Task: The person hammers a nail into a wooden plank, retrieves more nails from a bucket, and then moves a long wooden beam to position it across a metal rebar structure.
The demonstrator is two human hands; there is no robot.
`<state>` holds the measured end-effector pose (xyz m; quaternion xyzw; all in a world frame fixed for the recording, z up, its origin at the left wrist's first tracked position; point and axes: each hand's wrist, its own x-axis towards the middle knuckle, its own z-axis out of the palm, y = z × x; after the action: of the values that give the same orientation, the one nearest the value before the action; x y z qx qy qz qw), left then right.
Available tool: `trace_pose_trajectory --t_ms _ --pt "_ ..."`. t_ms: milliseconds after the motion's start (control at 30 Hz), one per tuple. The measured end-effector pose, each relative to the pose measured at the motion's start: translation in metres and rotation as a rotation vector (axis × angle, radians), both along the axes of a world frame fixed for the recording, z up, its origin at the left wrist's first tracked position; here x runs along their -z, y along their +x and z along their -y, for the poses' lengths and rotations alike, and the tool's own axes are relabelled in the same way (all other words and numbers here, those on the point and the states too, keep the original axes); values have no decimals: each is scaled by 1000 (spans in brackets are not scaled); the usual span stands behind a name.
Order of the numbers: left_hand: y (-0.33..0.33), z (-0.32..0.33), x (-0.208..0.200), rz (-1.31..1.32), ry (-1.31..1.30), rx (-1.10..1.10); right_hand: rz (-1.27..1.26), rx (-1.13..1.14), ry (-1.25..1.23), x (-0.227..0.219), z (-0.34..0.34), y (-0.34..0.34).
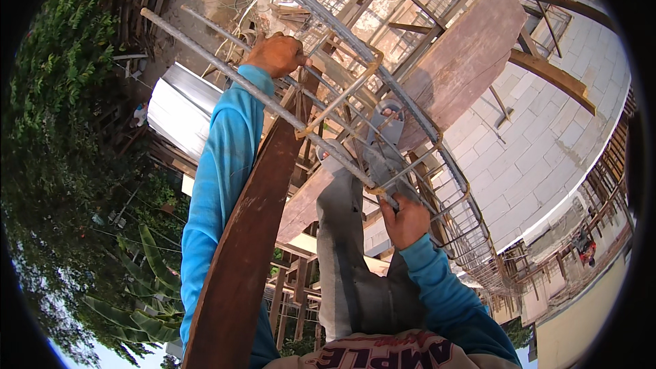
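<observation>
A long cage of ribbed steel rebar (242,80) with bent square stirrups (339,104) runs diagonally in front of me, from upper left to lower right. My left hand (277,55) is closed at the cage's upper left part, around one of its long bars, beyond the nearest bar. Lower down and nearer my body, my right hand (408,222) is closed on a bar beside a stirrup; its fingertips are mostly hidden. Against my left forearm rises a dark brown wooden board (249,232), its top passing behind the near bar.
My sandalled feet stand on wide planks (465,61) raised high above the ground. Beyond the cage lie a pale block wall (547,123) and timber framing (553,78). Shiny metal sheet (184,113) and trees (61,96) are at left. Another person (586,249) is far off at right.
</observation>
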<state>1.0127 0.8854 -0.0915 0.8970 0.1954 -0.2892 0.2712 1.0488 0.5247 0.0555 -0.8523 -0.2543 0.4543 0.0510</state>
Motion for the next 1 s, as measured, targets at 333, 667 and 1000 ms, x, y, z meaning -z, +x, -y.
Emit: trace_pose_trajectory --t_ms 333,667,1000 --pt "-41 40 -20 689 229 -472 -49 15 -21 2 4 3" --pt "-92 61 42 508 -1152 -873 -43 25 8 -1 2 3" --pt "-79 69 55 566 -1588 -1278 -25 26 6 1 5 5"
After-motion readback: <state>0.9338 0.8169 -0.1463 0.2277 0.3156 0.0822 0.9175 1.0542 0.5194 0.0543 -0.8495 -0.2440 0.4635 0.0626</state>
